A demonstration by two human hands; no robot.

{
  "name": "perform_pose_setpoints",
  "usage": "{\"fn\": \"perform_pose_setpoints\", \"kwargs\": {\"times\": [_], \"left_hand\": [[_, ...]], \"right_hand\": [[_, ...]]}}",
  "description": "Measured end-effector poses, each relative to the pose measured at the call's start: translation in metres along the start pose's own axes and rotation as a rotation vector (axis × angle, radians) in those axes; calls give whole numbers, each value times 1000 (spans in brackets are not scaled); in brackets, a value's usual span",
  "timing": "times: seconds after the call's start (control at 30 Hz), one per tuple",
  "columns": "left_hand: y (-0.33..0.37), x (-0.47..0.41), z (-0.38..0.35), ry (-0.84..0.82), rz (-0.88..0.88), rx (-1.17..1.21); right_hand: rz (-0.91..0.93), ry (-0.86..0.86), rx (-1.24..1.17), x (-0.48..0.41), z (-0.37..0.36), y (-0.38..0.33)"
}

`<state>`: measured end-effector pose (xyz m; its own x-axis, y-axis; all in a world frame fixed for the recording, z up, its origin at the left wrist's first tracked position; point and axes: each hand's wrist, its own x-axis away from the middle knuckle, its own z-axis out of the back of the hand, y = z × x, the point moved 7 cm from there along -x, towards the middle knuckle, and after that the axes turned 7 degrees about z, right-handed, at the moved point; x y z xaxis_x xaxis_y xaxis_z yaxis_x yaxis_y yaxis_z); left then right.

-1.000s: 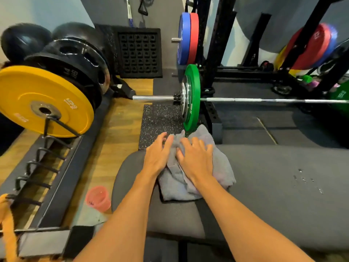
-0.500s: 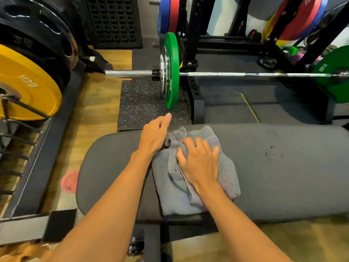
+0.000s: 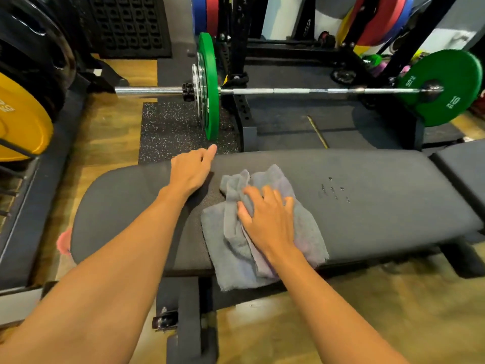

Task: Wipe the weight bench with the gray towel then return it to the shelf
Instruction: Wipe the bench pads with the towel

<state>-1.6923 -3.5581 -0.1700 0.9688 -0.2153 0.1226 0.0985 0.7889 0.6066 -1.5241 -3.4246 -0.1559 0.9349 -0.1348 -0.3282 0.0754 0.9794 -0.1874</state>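
A dark grey padded weight bench (image 3: 380, 219) runs across the middle of the view. The gray towel (image 3: 231, 248) lies bunched on its pad, one edge hanging over the near side. My right hand (image 3: 267, 222) lies on top of the towel, with its fingertips pressed into a bunched fold. My left hand (image 3: 190, 172) rests on the bare pad just left of the towel, apart from it, fingers relaxed and pointing away. A few small water drops (image 3: 333, 190) sit on the pad to the right of the towel.
A barbell (image 3: 288, 91) with green plates (image 3: 208, 88) lies on the floor just beyond the bench, in front of a black rack. Yellow and black plates (image 3: 23, 122) stand on a rack at left. A pink cup (image 3: 64, 243) sits on the floor by the bench's left end.
My left hand has come off the towel and now rests on the bare pad. My right hand has slid the towel rightwards toward the drops. The view has shifted right.
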Motion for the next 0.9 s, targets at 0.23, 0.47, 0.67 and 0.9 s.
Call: {"fn": "perform_pose_setpoints", "kwargs": {"times": [0.23,0.47,0.67,0.9], "left_hand": [[51,-13,-33,11,-102,-67],[36,-34,-41,52,-48,-22],[47,-22,-40,16,-68,-63],[93,-11,-67,23,-116,-50]], "right_hand": [[-78,24,28,16,8,28],[-107,40,7,-132,-43,59],[23,-4,-10,-129,-35,65],[-9,-14,0,19,26,91]]}}
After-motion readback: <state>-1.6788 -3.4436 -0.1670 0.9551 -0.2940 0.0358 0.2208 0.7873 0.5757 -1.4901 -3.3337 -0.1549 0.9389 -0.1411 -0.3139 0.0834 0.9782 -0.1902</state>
